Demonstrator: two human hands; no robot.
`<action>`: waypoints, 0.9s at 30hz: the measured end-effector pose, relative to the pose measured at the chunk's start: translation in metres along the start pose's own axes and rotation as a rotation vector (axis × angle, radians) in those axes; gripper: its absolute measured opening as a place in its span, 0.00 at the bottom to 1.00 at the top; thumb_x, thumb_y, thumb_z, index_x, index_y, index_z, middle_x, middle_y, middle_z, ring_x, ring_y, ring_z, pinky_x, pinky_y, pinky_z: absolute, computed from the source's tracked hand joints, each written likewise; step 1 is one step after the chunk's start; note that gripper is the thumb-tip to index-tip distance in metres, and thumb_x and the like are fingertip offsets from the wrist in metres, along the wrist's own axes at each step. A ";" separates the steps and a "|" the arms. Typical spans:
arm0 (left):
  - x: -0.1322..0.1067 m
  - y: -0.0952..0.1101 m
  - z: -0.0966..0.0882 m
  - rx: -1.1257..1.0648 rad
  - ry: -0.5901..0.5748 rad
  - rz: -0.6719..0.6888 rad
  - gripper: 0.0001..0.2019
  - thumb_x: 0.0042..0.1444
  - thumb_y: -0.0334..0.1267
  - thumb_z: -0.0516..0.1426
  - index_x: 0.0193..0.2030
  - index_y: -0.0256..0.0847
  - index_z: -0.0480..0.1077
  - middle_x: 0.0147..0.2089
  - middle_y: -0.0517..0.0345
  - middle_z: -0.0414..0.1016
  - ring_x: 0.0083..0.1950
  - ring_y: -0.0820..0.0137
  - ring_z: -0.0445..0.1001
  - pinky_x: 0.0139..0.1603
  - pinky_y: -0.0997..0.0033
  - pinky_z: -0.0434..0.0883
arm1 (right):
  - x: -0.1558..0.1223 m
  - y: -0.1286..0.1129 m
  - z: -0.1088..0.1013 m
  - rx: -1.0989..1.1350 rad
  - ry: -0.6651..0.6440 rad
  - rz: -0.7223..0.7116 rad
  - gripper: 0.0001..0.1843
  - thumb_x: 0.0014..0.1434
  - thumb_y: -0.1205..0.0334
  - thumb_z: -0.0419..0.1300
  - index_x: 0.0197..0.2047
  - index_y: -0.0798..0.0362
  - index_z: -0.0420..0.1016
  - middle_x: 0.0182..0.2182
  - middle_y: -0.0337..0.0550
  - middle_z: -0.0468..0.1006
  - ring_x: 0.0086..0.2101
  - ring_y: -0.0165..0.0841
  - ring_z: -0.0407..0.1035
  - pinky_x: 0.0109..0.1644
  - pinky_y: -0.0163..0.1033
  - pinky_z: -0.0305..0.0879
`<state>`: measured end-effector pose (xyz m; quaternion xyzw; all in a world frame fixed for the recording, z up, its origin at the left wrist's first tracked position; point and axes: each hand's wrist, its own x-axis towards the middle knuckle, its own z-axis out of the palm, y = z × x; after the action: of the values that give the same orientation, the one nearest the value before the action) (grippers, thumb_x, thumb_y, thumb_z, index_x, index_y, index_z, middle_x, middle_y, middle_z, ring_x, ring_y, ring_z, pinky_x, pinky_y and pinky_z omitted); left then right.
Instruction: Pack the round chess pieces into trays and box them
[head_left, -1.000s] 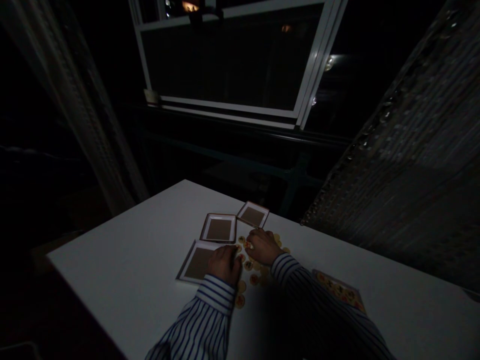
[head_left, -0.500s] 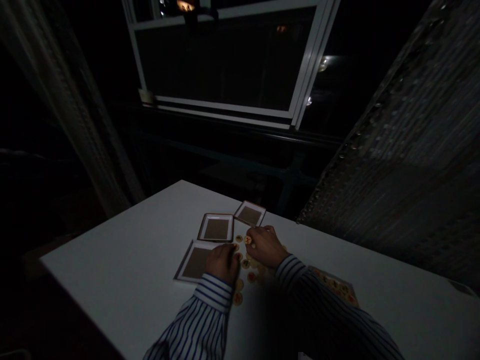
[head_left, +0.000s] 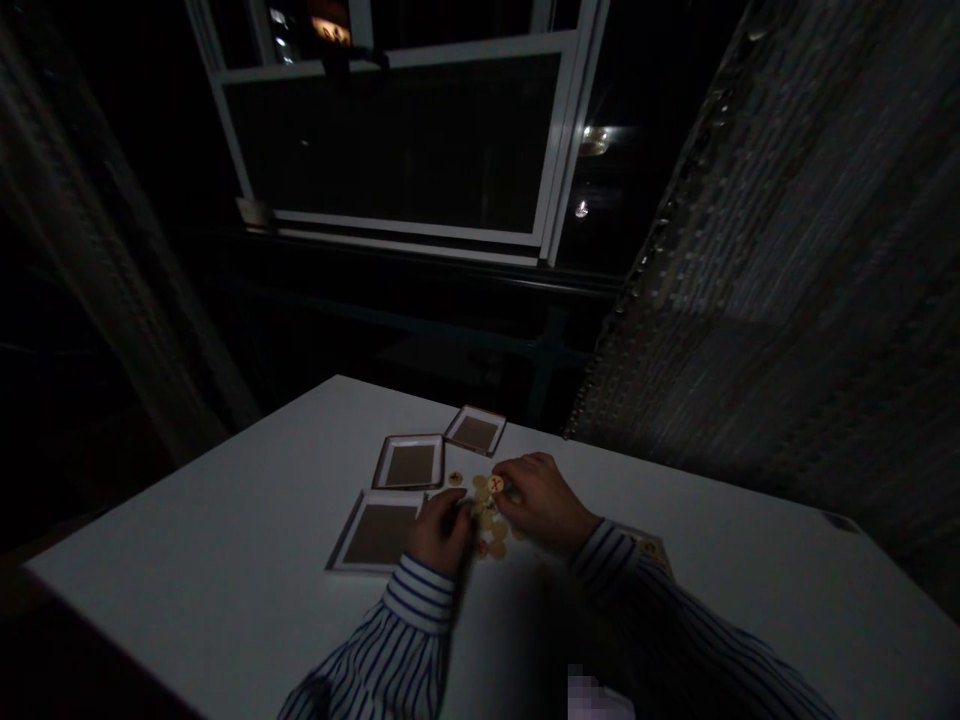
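Note:
Three square brown trays with white rims lie on a white table (head_left: 225, 560): a near tray (head_left: 375, 532), a middle tray (head_left: 409, 463) and a far tray (head_left: 475, 431). Several small round yellow discs (head_left: 495, 540) with red marks lie scattered beside them. My right hand (head_left: 544, 500) is curled and pinches one disc with a red mark (head_left: 495, 485) at its fingertips. My left hand (head_left: 441, 530) rests curled on the table at the near tray's right edge, fingers on the discs; what it holds, if anything, is hidden. Both sleeves are striped.
A flat card (head_left: 646, 545) printed with disc pictures lies partly under my right forearm. Beyond the table stands a white-framed window (head_left: 555, 150), dark outside. A pale curtain (head_left: 112, 260) hangs at the left and a beaded curtain (head_left: 787, 260) at the right.
The camera has swung to the right, so everything sits further left in view. My right hand has lifted one red-marked disc in a pinch. My left hand has stayed by the near tray.

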<state>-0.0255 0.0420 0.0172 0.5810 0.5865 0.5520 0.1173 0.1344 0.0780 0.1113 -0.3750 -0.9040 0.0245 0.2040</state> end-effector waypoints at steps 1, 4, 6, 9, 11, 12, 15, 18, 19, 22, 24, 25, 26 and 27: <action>-0.001 0.005 0.002 -0.045 -0.023 -0.016 0.13 0.50 0.41 0.51 0.39 0.39 0.69 0.40 0.52 0.73 0.41 0.67 0.72 0.45 0.63 0.69 | -0.005 0.000 -0.002 0.022 0.008 0.006 0.11 0.53 0.60 0.54 0.41 0.52 0.67 0.36 0.42 0.74 0.40 0.32 0.64 0.48 0.40 0.47; -0.003 0.021 0.008 -0.181 -0.100 -0.074 0.12 0.49 0.42 0.53 0.37 0.39 0.69 0.37 0.54 0.75 0.38 0.68 0.73 0.41 0.66 0.71 | -0.019 0.003 -0.004 0.074 0.038 0.034 0.12 0.53 0.60 0.54 0.41 0.52 0.67 0.36 0.42 0.74 0.39 0.32 0.65 0.47 0.39 0.49; -0.005 0.032 0.013 -0.246 -0.133 -0.104 0.12 0.48 0.42 0.53 0.37 0.39 0.70 0.35 0.54 0.75 0.36 0.69 0.73 0.39 0.68 0.72 | -0.028 0.006 -0.004 0.087 0.058 0.052 0.12 0.53 0.59 0.54 0.41 0.52 0.68 0.36 0.42 0.75 0.39 0.32 0.66 0.47 0.39 0.51; -0.006 0.047 0.019 -0.332 -0.212 -0.122 0.11 0.48 0.41 0.54 0.37 0.38 0.70 0.36 0.54 0.76 0.38 0.69 0.74 0.40 0.69 0.71 | -0.041 0.011 -0.005 0.092 0.083 0.065 0.12 0.53 0.59 0.54 0.41 0.52 0.68 0.37 0.42 0.75 0.39 0.31 0.66 0.47 0.38 0.52; -0.006 0.057 0.023 -0.369 -0.262 -0.151 0.11 0.48 0.40 0.54 0.36 0.37 0.71 0.36 0.53 0.76 0.39 0.68 0.74 0.41 0.68 0.71 | -0.050 0.014 -0.006 0.106 0.097 0.074 0.12 0.53 0.60 0.54 0.42 0.52 0.68 0.38 0.41 0.75 0.39 0.31 0.66 0.47 0.38 0.52; -0.006 0.061 0.024 -0.384 -0.289 -0.165 0.11 0.48 0.40 0.54 0.36 0.37 0.71 0.36 0.53 0.76 0.39 0.68 0.74 0.41 0.68 0.71 | -0.054 0.015 -0.007 0.116 0.103 0.082 0.12 0.53 0.60 0.54 0.42 0.51 0.68 0.38 0.41 0.75 0.40 0.31 0.66 0.48 0.38 0.53; -0.007 0.070 0.032 -0.459 -0.319 -0.214 0.11 0.47 0.40 0.55 0.36 0.36 0.71 0.36 0.53 0.76 0.38 0.67 0.74 0.41 0.68 0.71 | -0.066 0.020 -0.008 0.151 0.119 0.113 0.12 0.54 0.60 0.53 0.42 0.51 0.68 0.38 0.42 0.75 0.40 0.32 0.66 0.48 0.38 0.53; -0.008 0.075 0.042 -0.549 -0.344 -0.260 0.12 0.45 0.40 0.56 0.36 0.36 0.70 0.35 0.52 0.77 0.38 0.67 0.74 0.41 0.67 0.72 | -0.077 0.027 -0.008 0.178 0.143 0.137 0.12 0.55 0.59 0.51 0.42 0.52 0.68 0.39 0.42 0.75 0.40 0.31 0.66 0.48 0.38 0.55; -0.008 0.076 0.046 -0.570 -0.357 -0.274 0.12 0.45 0.40 0.57 0.35 0.36 0.70 0.35 0.52 0.77 0.37 0.67 0.75 0.41 0.67 0.72 | -0.080 0.029 -0.007 0.185 0.151 0.143 0.13 0.55 0.59 0.51 0.43 0.52 0.68 0.39 0.42 0.74 0.40 0.31 0.66 0.48 0.38 0.55; -0.008 0.079 0.055 -0.610 -0.384 -0.321 0.12 0.43 0.39 0.58 0.34 0.36 0.70 0.34 0.52 0.77 0.36 0.67 0.75 0.40 0.67 0.72 | -0.087 0.034 -0.007 0.211 0.159 0.157 0.13 0.56 0.59 0.51 0.44 0.52 0.67 0.40 0.42 0.74 0.41 0.31 0.66 0.48 0.38 0.56; -0.007 0.081 0.060 -0.636 -0.387 -0.357 0.12 0.41 0.39 0.59 0.33 0.36 0.70 0.32 0.52 0.77 0.35 0.67 0.75 0.39 0.67 0.72 | -0.090 0.036 -0.007 0.236 0.167 0.179 0.13 0.56 0.59 0.51 0.44 0.52 0.67 0.41 0.42 0.74 0.42 0.31 0.65 0.49 0.38 0.56; -0.007 0.082 0.062 -0.645 -0.386 -0.373 0.12 0.40 0.39 0.59 0.33 0.36 0.70 0.32 0.52 0.77 0.35 0.67 0.75 0.39 0.67 0.72 | -0.091 0.037 -0.006 0.250 0.176 0.194 0.13 0.56 0.59 0.51 0.44 0.51 0.68 0.41 0.43 0.74 0.42 0.31 0.65 0.49 0.38 0.56; -0.006 0.083 0.064 -0.652 -0.386 -0.385 0.12 0.40 0.39 0.60 0.33 0.35 0.70 0.31 0.52 0.77 0.35 0.67 0.75 0.39 0.68 0.72 | -0.092 0.038 -0.006 0.264 0.189 0.212 0.13 0.55 0.59 0.51 0.43 0.51 0.68 0.41 0.43 0.74 0.42 0.31 0.66 0.49 0.39 0.57; -0.006 0.083 0.067 -0.658 -0.387 -0.394 0.12 0.40 0.39 0.60 0.33 0.35 0.70 0.31 0.52 0.77 0.35 0.67 0.75 0.38 0.68 0.72 | -0.092 0.039 -0.006 0.282 0.199 0.231 0.13 0.55 0.59 0.51 0.43 0.51 0.68 0.40 0.43 0.74 0.41 0.31 0.66 0.49 0.38 0.57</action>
<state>0.0740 0.0476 0.0551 0.4823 0.4459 0.5576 0.5075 0.2217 0.0421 0.0765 -0.4443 -0.8181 0.1368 0.3386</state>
